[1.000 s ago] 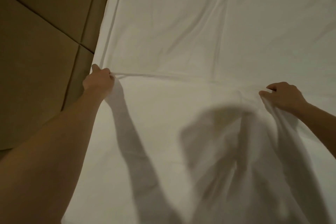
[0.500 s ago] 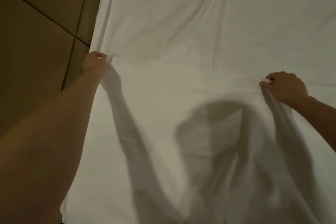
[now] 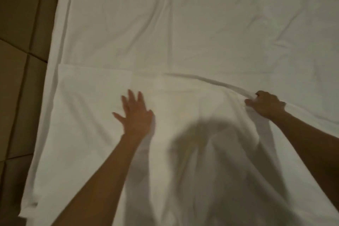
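Your left hand [image 3: 134, 113] lies flat, fingers spread, on the white sheet [image 3: 192, 29]. Your right hand [image 3: 266, 104] pinches the sheet's folded edge [image 3: 211, 80], which runs leftward from those fingers, beyond your left fingertips. Brown padded panels [image 3: 20, 42] stand left of your left hand.

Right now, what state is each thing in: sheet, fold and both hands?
White cloth sheet: spread out, creased.
Folded-over near layer: lying on the sheet, its edge raised at the right.
Left hand: open, fingers spread on the layer.
Right hand: gripping the layer's edge.
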Action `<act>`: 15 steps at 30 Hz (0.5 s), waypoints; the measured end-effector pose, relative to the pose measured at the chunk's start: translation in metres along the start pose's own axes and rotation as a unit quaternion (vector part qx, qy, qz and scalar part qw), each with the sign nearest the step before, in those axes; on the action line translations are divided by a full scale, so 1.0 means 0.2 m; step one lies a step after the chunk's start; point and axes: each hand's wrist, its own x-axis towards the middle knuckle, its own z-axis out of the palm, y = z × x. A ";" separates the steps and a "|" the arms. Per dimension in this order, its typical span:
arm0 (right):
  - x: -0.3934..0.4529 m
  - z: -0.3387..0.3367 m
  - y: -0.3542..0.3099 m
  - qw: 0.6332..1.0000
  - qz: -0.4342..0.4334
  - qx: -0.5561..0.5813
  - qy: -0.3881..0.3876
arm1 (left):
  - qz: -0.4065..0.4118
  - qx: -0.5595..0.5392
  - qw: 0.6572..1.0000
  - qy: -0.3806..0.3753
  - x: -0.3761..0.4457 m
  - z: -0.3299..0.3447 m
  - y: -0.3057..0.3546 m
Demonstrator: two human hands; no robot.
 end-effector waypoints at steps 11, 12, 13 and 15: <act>-0.18 0.05 0.24 0.931 -0.340 0.100 0.089 | 0.319 -0.085 0.944 -0.002 -0.33 -0.05 1.17; -0.18 0.05 0.26 0.923 -0.356 0.121 0.082 | 0.322 -0.058 0.945 -0.011 -0.32 -0.04 1.24; -0.17 0.06 0.29 0.920 -0.364 0.127 0.072 | 0.323 -0.019 0.946 -0.018 -0.30 -0.02 1.30; -0.12 0.07 0.38 0.928 -0.358 0.096 0.050 | 0.307 0.037 0.951 -0.023 -0.27 0.02 1.37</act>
